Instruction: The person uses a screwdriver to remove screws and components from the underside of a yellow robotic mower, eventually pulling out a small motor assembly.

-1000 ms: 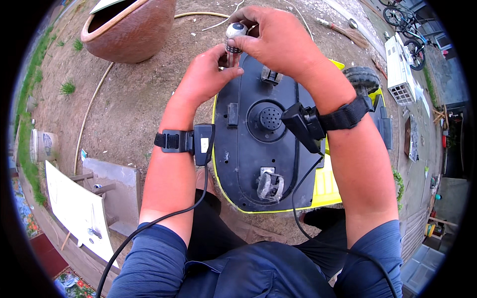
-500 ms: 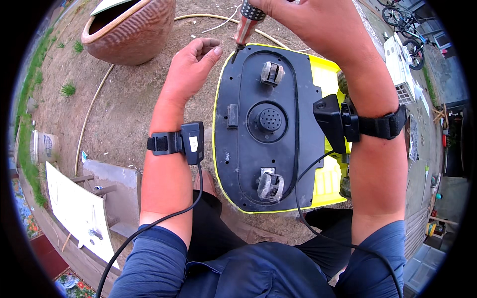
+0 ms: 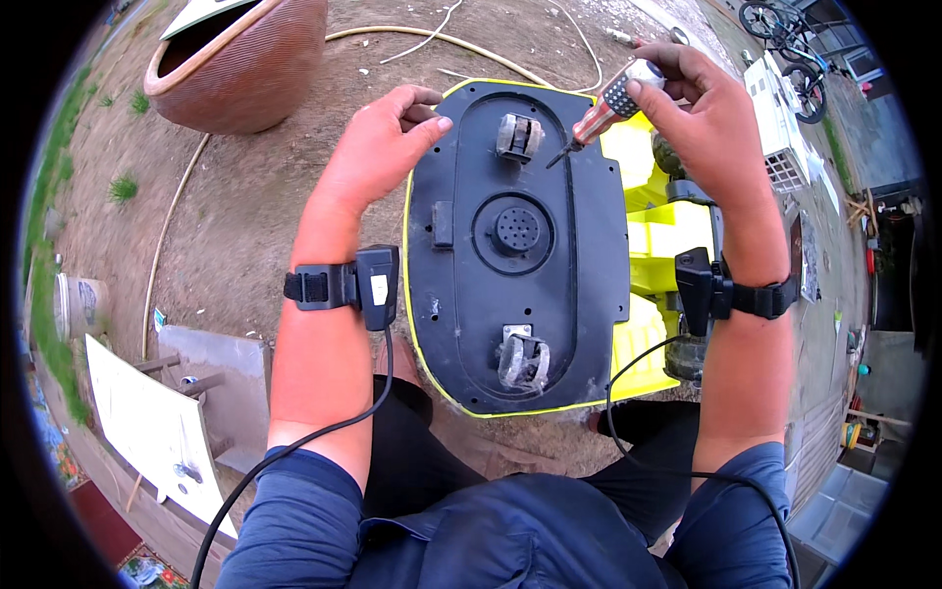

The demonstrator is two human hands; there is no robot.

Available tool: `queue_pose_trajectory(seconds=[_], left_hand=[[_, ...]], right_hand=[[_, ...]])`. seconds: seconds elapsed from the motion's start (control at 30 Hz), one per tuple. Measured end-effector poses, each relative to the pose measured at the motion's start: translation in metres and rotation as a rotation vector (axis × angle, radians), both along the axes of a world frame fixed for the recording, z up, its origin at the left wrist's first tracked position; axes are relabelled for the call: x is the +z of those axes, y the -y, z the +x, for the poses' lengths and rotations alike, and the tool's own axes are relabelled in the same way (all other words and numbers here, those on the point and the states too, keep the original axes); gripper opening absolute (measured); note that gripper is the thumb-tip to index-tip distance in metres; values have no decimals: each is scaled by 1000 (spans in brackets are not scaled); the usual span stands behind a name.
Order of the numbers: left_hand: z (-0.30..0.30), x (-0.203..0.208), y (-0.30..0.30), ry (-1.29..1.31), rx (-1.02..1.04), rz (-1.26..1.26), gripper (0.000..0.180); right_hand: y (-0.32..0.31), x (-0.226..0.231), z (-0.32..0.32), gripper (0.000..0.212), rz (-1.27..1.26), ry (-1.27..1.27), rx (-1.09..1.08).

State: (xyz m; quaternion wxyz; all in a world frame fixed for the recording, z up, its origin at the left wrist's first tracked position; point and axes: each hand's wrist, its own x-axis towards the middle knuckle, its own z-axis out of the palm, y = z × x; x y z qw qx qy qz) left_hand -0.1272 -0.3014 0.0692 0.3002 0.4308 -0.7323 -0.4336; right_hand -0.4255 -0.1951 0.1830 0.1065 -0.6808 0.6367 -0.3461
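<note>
An overturned ride-on toy with a black base plate [image 3: 461, 334] and a bright yellow body [image 3: 643, 368] lies in front of me. My right hand [image 3: 692, 108] grips a screwdriver [image 3: 608, 100] by the end of its red, white and dark star-patterned handle. Its dark shaft points down and left, over the plate near the far caster wheel [image 3: 519, 137]. At the plate's far left edge is my left hand [image 3: 388, 142], fingers loosely curled and thumb apart from them, with nothing visible in it. A second caster [image 3: 524, 361] sits at the near end; a round perforated boss [image 3: 516, 231] is between them.
A large brown ribbed pot [image 3: 240, 74] lies tilted at the far left, beside a hose [image 3: 182, 216] on the dirt. White board [image 3: 147, 422] and a bucket [image 3: 80, 304] are to the left. Bicycles [image 3: 800, 59] stand far right. Cables run from straps on both forearms.
My right hand has brought the screwdriver away from the plate's far left corner, toward the right and nearer me. My left hand stays by the edge, slightly lower. The view has shifted a little.
</note>
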Motion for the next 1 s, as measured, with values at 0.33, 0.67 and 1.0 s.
queue_pose_trajectory(seconds=[0.33,0.67,1.0], left_hand=[[-4,-9,2,-23,5,-53,44],[-6,-11,3,-6,-8,-54,43],[-8,-9,0,34,-19,-64,44]], right_hand=[[4,-37,5,37,-72,32,-46],[4,-32,25,40,50,74,109],[19,-36,30,44,-38,-191,240]])
